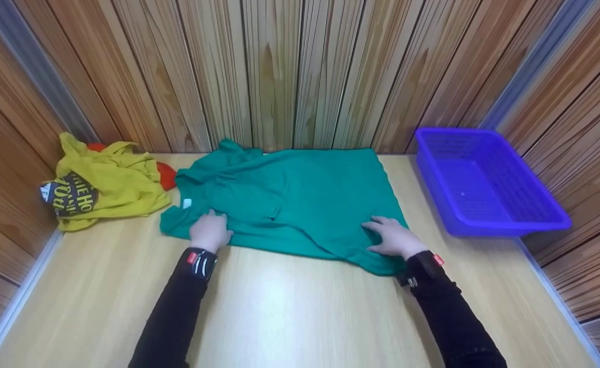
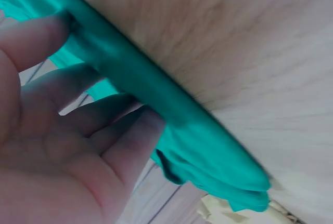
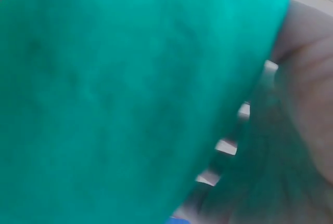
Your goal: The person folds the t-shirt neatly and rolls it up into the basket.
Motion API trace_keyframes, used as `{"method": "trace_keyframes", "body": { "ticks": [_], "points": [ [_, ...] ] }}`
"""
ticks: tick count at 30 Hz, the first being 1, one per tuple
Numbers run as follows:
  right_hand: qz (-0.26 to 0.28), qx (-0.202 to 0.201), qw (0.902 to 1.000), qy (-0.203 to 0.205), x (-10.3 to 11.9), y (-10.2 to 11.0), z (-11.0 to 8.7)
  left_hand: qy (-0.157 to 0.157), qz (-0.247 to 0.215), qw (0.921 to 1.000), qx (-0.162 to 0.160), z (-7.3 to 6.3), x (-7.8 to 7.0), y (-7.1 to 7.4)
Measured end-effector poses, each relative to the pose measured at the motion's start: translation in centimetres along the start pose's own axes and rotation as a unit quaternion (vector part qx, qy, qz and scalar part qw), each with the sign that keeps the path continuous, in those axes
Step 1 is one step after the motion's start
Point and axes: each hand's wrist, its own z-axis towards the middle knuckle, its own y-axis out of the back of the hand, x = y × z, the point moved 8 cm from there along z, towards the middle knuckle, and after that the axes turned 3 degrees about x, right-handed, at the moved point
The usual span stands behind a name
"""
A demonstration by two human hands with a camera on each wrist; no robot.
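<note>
A green T-shirt (image 1: 320, 189) lies spread sideways on the table, its neck with a white label to the left and its hem to the right. Part of the near side is folded over in loose creases. My left hand (image 1: 210, 231) rests on the near edge below the collar; in the left wrist view its fingers (image 2: 138, 143) are fairly straight, tips against the green cloth. Near the hem corner, my right hand (image 1: 393, 237) touches the shirt with fingers and thumb spread. The right wrist view is blurred, and green cloth hides much of that hand's fingers.
A crumpled yellow shirt (image 1: 120, 189) with dark print lies at the left, with red cloth (image 1: 166, 176) showing from under it. At the right stands a purple plastic basket (image 1: 504, 228). Wood-panelled walls (image 1: 274, 71) close off the back and both sides of the table.
</note>
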Motion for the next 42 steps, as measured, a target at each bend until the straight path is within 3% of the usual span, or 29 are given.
{"method": "trace_keyframes", "body": {
  "ticks": [7,16,20,25,30,34,42],
  "points": [
    [0.005,-0.003,1.0000,-0.001,-0.3,0.0,0.4,0.009,-0.012,0.9999,-0.001,1.0,0.4,-0.1],
    [0.027,-0.028,0.9991,0.018,-0.6,0.0,0.2,0.006,-0.007,0.9999,0.009,0.7,0.3,0.0],
    [0.049,-0.056,0.9966,0.036,-0.8,0.3,-0.5,-0.006,-0.040,0.9992,0.004,0.5,0.4,0.6],
    [0.048,-0.107,0.9915,0.057,-0.7,1.0,-2.1,0.017,-0.113,0.9923,-0.048,0.7,2.2,2.4],
    [0.041,-0.129,0.9879,0.075,-0.3,1.2,-3.6,0.060,-0.148,0.9807,-0.113,0.8,4.9,4.1],
    [0.038,-0.146,0.9853,0.081,0.0,1.2,-4.7,0.084,-0.164,0.9756,-0.119,0.7,6.4,4.1],
    [0.020,-0.206,0.9762,0.064,0.5,1.7,-6.5,0.088,-0.159,0.9776,-0.106,0.5,7.2,3.2]
  ]
}}
